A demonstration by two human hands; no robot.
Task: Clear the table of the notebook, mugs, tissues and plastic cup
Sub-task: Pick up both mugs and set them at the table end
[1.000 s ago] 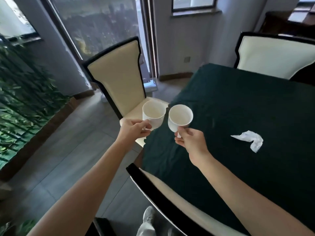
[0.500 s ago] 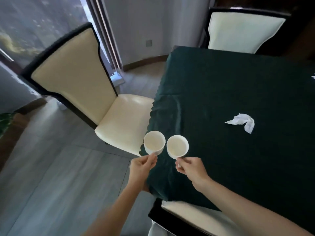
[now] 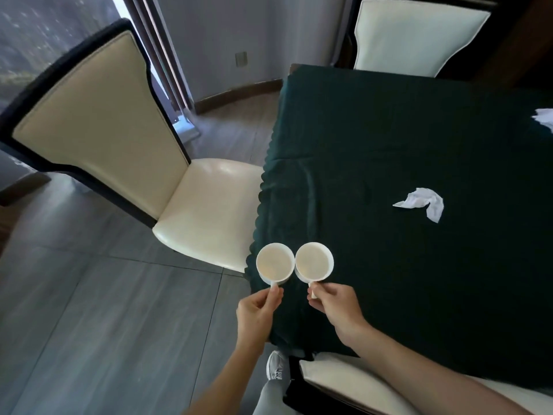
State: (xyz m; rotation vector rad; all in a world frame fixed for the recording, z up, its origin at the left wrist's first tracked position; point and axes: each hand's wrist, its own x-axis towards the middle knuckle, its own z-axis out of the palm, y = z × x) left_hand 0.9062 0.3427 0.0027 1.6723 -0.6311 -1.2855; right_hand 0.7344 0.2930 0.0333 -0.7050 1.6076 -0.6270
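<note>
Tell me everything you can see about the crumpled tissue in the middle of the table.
The crumpled tissue is white, thin paper, twisted into a loose curved wad with one pointed end and one wider end. It lies flat on the dark green tablecloth, well away from both hands, with nothing touching it but the cloth.

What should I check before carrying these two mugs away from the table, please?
1. Left hand pinches the left mug by its handle: ok.
2. Right hand pinches the right mug by its handle: ok.
3. Mugs apart: not ok, their rims look to be touching.
4. Mugs level and upright: ok, both openings face up.
5. Mugs empty: cannot tell, the insides look pale and the picture is too soft to rule out dregs.
6. Table cleared: not ok, a tissue lies on the cloth and another white scrap shows at the right edge.
</note>
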